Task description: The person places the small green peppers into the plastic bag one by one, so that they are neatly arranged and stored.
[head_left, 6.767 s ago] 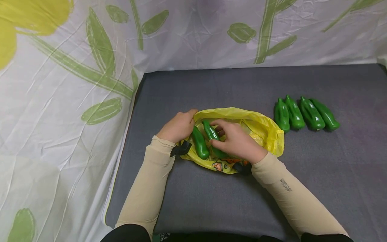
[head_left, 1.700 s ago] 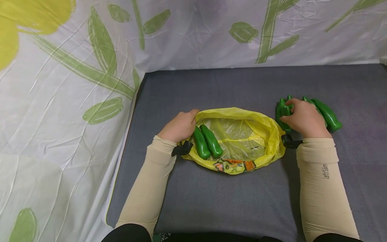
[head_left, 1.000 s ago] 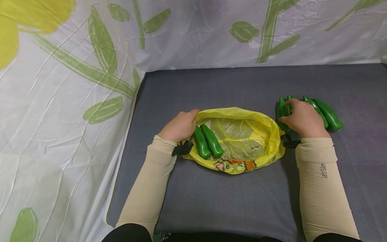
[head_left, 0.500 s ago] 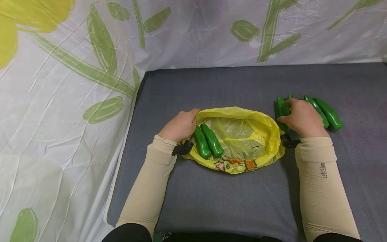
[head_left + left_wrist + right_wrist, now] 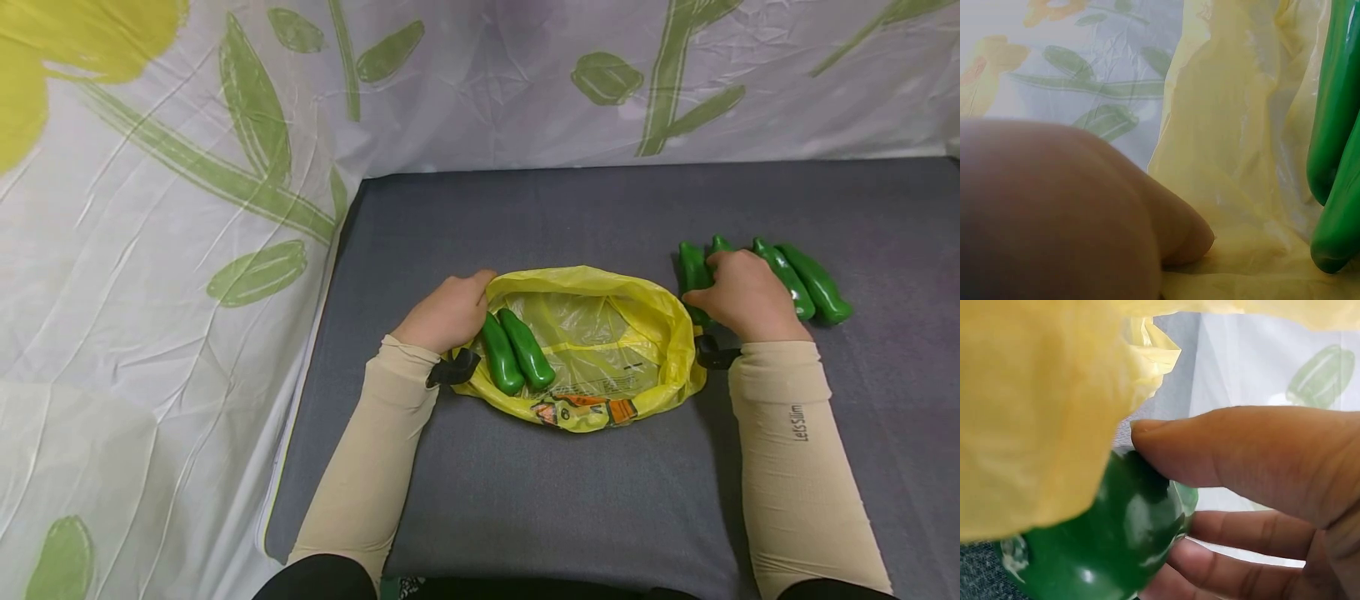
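A yellow plastic bag (image 5: 678, 350) lies with its mouth spread wide, and my left hand (image 5: 444, 315) pinches its left rim. Inside the bag, side by side near that hand, are two glossy green peppers (image 5: 498, 358). To the right of the bag, my right hand (image 5: 750, 296) grips the leftmost pepper (image 5: 692, 267) of a row, thumb on one side and fingers on the other. That pepper (image 5: 1116, 531) shows close up in the right wrist view, partly covered by the bag's edge. Another pepper (image 5: 721, 242) is mostly hidden behind the right hand.
Two more green peppers (image 5: 813, 283) lie just right of my right hand. Everything rests on a dark grey cloth-covered table (image 5: 570, 500). A white curtain (image 5: 480, 83) with a plant print hangs along the back and left side.
Earlier, my right hand was setting a pepper inside the bag; it then moved right to the row. In the last half second, the leftmost pepper has shifted slightly left with it. The left hand stays put.
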Motion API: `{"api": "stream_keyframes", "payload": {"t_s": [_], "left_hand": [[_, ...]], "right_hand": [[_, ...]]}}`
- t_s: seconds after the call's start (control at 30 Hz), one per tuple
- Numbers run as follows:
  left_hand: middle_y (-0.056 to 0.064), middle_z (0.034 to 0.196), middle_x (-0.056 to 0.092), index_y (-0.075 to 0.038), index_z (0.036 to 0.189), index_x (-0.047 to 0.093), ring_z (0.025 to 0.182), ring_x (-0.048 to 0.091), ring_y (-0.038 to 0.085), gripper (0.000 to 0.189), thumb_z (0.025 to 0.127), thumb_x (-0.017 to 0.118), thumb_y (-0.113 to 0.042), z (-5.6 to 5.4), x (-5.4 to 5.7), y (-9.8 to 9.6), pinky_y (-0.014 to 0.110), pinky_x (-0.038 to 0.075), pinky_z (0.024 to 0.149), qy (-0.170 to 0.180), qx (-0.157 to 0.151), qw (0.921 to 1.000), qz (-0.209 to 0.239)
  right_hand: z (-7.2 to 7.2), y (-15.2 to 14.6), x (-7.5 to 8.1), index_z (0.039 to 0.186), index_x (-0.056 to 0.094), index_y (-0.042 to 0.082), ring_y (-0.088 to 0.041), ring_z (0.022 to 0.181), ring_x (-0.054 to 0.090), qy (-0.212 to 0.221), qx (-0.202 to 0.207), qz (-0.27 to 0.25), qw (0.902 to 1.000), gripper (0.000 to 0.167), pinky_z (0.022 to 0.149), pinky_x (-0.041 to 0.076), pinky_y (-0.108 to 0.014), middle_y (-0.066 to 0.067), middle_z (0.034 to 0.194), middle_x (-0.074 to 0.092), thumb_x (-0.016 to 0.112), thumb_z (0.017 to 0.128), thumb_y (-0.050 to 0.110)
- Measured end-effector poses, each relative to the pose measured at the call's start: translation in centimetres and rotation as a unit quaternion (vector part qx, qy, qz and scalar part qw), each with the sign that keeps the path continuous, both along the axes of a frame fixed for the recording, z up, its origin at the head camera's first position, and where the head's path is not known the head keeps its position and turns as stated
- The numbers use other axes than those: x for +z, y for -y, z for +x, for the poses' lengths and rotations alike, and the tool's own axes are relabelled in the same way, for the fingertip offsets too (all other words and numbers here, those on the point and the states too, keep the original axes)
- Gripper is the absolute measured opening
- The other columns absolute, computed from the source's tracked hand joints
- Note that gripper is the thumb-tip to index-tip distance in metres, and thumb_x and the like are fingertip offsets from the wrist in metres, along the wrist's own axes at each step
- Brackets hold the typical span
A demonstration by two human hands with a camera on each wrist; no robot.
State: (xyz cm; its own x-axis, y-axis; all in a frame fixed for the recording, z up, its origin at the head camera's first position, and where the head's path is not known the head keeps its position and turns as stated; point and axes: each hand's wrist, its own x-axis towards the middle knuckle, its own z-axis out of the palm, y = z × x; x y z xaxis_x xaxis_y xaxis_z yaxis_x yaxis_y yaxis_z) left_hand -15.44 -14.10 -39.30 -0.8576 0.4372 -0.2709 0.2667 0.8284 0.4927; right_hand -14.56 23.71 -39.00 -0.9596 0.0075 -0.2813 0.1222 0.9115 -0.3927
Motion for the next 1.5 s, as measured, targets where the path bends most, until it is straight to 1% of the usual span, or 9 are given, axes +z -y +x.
{"api": "stream_keyframes", "payload": {"t_s": [0.1,0.17,0.33,0.5,0.73,0.9,1.0,1.23,1.5], "left_hand": [[0.015,0.112,0.07,-0.006,0.157,0.044,0.078,0.064,0.023,0.047,0.112,0.032,-0.013,0.0,0.0,0.0,0.039,0.055,0.078,0.0,0.001,1.0,-0.002],[0.016,0.114,0.07,-0.006,0.158,0.043,0.078,0.064,0.023,0.048,0.112,0.032,-0.013,0.0,0.1,-0.1,0.038,0.055,0.078,0.002,0.002,1.0,-0.002],[0.016,0.116,0.07,-0.007,0.159,0.042,0.078,0.065,0.023,0.048,0.113,0.031,-0.014,0.1,0.1,-0.1,0.039,0.054,0.079,0.01,0.004,0.9999,-0.002],[0.016,0.117,0.07,-0.007,0.159,0.042,0.08,0.065,0.023,0.048,0.113,0.031,-0.014,0.1,0.3,-0.2,0.039,0.054,0.08,0.006,0.004,1.0,-0.002],[0.015,0.108,0.07,-0.006,0.159,0.042,0.074,0.063,0.022,0.048,0.113,0.031,-0.013,0.1,0.2,-0.2,0.038,0.054,0.076,0.007,0.003,1.0,-0.004],[0.014,0.104,0.07,-0.007,0.159,0.043,0.073,0.063,0.022,0.048,0.113,0.031,-0.013,0.1,0.2,-0.2,0.038,0.054,0.073,0.005,0.002,1.0,-0.003],[0.014,0.103,0.07,-0.007,0.159,0.043,0.072,0.062,0.022,0.048,0.113,0.031,-0.014,0.1,0.1,-0.2,0.038,0.053,0.072,0.006,0.001,1.0,-0.004],[0.014,0.107,0.07,-0.009,0.158,0.043,0.072,0.062,0.022,0.047,0.113,0.032,-0.013,0.0,0.0,-0.1,0.037,0.053,0.071,0.008,0.002,1.0,-0.005],[0.014,0.104,0.069,-0.008,0.156,0.046,0.072,0.063,0.022,0.046,0.112,0.032,-0.013,0.1,0.1,-0.1,0.037,0.053,0.07,0.0,-0.001,1.0,-0.004]], "right_hand": [[0.0,0.0,0.0,0.15,0.042,-0.013,-0.056,0.117,0.056,0.019,-0.003,-0.004,0.9998,0.076,0.091,0.048,-0.068,-0.041,0.137,0.053,0.074,0.096,0.028],[0.0,0.1,0.0,0.152,0.04,-0.011,-0.056,0.117,0.057,0.028,-0.001,-0.006,0.9996,0.077,0.091,0.048,-0.069,-0.04,0.139,0.052,0.072,0.096,0.031],[0.0,0.1,-0.4,0.148,0.045,-0.009,-0.053,0.114,0.058,0.029,0.007,-0.005,0.9996,0.071,0.09,0.049,-0.067,-0.039,0.137,0.054,0.071,0.096,0.033],[-0.1,0.0,-0.6,0.148,0.044,-0.01,-0.054,0.115,0.058,0.028,0.008,-0.005,0.9996,0.072,0.091,0.049,-0.068,-0.04,0.137,0.053,0.071,0.097,0.033],[-0.1,-0.1,-0.5,0.147,0.046,-0.01,-0.051,0.108,0.06,0.015,0.009,-0.006,0.9998,0.072,0.087,0.05,-0.065,-0.038,0.131,0.057,0.073,0.096,0.034],[0.1,-0.3,0.1,0.154,0.04,-0.011,-0.055,0.118,0.058,0.019,-0.012,-0.016,0.9996,0.082,0.092,0.049,-0.069,-0.038,0.137,0.056,0.075,0.096,0.037],[0.3,-0.4,0.5,0.157,0.036,-0.01,-0.057,0.121,0.055,0.023,-0.018,-0.019,0.9994,0.086,0.093,0.047,-0.07,-0.038,0.136,0.056,0.075,0.096,0.037],[0.7,-0.2,1.6,0.156,0.038,-0.01,-0.052,0.113,0.059,0.0,-0.012,-0.021,0.9997,0.084,0.089,0.049,-0.066,-0.038,0.127,0.061,0.076,0.095,0.035],[1.6,0.7,3.2,0.155,0.039,-0.008,-0.051,0.113,0.06,-0.01,0.0,-0.023,0.9997,0.081,0.088,0.05,-0.065,-0.04,0.129,0.058,0.074,0.096,0.035]]}}
